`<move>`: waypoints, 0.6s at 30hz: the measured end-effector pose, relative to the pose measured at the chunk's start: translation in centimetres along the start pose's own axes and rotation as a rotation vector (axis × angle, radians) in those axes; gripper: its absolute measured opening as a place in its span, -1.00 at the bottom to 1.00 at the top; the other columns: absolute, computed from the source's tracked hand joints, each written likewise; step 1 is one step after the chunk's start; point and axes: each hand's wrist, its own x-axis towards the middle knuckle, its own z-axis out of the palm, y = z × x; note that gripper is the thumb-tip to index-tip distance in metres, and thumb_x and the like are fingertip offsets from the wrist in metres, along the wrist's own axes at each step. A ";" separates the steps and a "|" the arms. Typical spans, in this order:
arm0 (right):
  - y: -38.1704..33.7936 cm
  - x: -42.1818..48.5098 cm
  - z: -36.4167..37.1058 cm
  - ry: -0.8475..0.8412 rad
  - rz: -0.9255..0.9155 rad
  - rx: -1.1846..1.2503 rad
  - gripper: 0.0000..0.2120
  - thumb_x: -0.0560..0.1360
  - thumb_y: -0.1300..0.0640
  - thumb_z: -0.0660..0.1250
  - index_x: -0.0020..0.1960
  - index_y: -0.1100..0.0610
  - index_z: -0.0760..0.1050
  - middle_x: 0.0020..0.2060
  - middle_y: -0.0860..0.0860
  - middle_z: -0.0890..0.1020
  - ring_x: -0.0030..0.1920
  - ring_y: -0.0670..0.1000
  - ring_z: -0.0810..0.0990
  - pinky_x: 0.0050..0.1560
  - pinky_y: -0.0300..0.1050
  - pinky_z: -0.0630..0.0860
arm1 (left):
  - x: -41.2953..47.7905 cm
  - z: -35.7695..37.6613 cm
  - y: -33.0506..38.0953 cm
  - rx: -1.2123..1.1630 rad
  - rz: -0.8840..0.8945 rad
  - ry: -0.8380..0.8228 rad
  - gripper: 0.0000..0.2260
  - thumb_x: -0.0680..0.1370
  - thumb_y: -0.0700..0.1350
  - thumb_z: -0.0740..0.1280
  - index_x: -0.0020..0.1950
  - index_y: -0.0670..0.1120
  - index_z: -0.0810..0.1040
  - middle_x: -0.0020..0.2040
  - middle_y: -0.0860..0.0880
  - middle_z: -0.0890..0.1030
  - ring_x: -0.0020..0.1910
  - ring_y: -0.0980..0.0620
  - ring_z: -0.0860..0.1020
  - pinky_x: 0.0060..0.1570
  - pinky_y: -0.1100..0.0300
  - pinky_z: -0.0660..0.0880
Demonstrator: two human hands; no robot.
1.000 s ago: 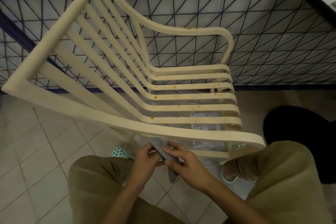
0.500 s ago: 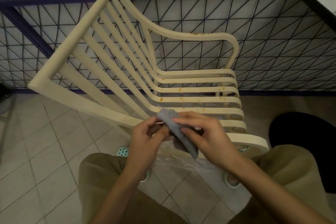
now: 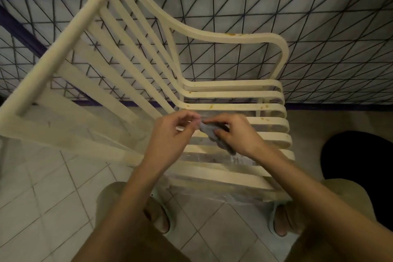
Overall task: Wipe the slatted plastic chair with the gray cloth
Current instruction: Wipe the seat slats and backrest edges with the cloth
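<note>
A cream slatted plastic chair (image 3: 234,107) stands side-on in front of me, its back to the left and its seat slats running left to right. Orange-brown spots dot the seat slats and the far armrest. A small gray cloth (image 3: 214,136) hangs bunched above the middle of the seat. My right hand (image 3: 236,134) grips the cloth's upper part between thumb and fingers. My left hand (image 3: 172,134) pinches the cloth's top corner from the left. Both hands hover over the seat slats, and the cloth's lower end dangles close to a slat.
A dark metal lattice railing (image 3: 319,34) runs behind the chair. A black round object (image 3: 359,168) sits on the floor at the right. Pale floor tiles (image 3: 42,193) spread to the left. My feet in light sandals (image 3: 161,217) stand under the chair's near edge.
Both hands have lifted the cloth from below the near armrest up and forward over the seat slats. The view has moved closer to the chair.
</note>
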 end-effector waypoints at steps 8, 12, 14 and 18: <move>4.0 5.2 3.3 -0.123 0.017 0.086 -0.84 0.47 0.35 0.35 -0.05 0.17 0.65 -0.11 0.06 0.70 -0.15 -0.09 0.57 -0.12 -0.19 0.50 | 5.0 3.3 -2.8 0.151 -0.047 -0.129 -0.86 0.56 -0.19 0.35 0.03 -0.05 0.69 -0.06 0.08 0.69 -0.07 0.26 0.58 -0.18 0.49 0.44; 5.3 6.2 4.6 -0.122 0.055 0.136 -0.81 0.47 0.37 0.35 -0.06 0.13 0.65 -0.17 -0.07 0.65 -0.15 -0.13 0.55 -0.17 -0.35 0.46 | 6.4 4.0 -4.5 0.259 -0.029 -0.136 -0.85 0.56 -0.14 0.35 0.05 0.00 0.68 -0.05 0.10 0.69 -0.11 0.22 0.60 -0.07 0.25 0.56; 5.6 6.8 5.1 -0.165 0.032 0.116 -0.82 0.49 0.34 0.35 -0.03 0.12 0.65 -0.20 -0.08 0.64 -0.17 -0.11 0.57 -0.21 -0.37 0.41 | 7.5 3.9 -4.7 0.329 -0.011 -0.132 -0.86 0.56 -0.14 0.33 0.03 0.02 0.66 -0.07 0.08 0.68 -0.17 0.20 0.58 -0.11 0.28 0.53; 6.0 7.3 6.4 -0.280 -0.064 0.007 -0.76 0.51 0.32 0.36 0.15 0.17 0.65 0.05 0.04 0.70 -0.05 -0.08 0.62 -0.02 -0.38 0.47 | 9.5 2.7 -5.1 0.460 0.072 -0.066 -0.86 0.56 -0.15 0.29 0.01 -0.02 0.64 -0.15 0.03 0.66 -0.19 0.07 0.60 -0.14 0.06 0.58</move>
